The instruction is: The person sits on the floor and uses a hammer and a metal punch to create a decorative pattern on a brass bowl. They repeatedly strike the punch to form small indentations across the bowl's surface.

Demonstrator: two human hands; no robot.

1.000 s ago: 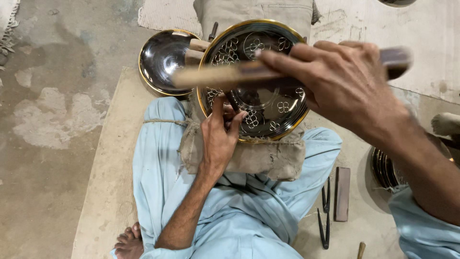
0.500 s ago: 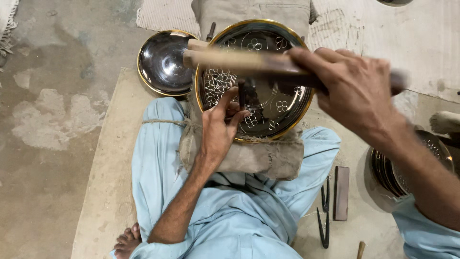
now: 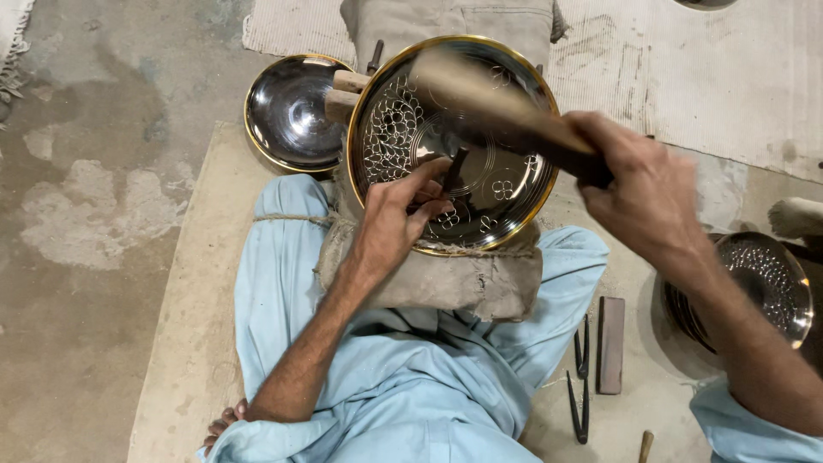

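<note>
Plate [image 3: 493, 163], round and dark with a shiny surface and a thin gold rim, sits tilted on a padded cloth bundle [image 3: 446, 279] in the lap of a seated person in pale blue clothes. Fine pale engraving covers its left part in a dense pattern of small looped flowers, and a few single flower shapes dot the lower right. The middle is smooth with faint ring lines.

The left hand [image 3: 399, 219] rests on the plate's lower left edge. Its fingers [image 3: 429, 176] are pinched closed around a small dark chisel [image 3: 454, 167], which stands tip down on the plate near the centre. The right hand [image 3: 643, 197] is closed in a fist around the dark end of a wooden mallet [image 3: 489, 103]; the mallet is blurred and hangs over the upper part of the plate, above the chisel.

A second dark bowl [image 3: 291, 111] with a gold rim lies on the floor just left of the plate. It looks plain inside and holds nothing. Two short wooden blocks [image 3: 347, 93] lie between it and the plate. At the right edge is a stack of shiny bowls [image 3: 763, 287], the top one engraved all over with a fine pattern. Beside the person's right leg lie a flat brown stone [image 3: 610, 343] and thin dark metal tools [image 3: 581, 377] on the floor.
</note>
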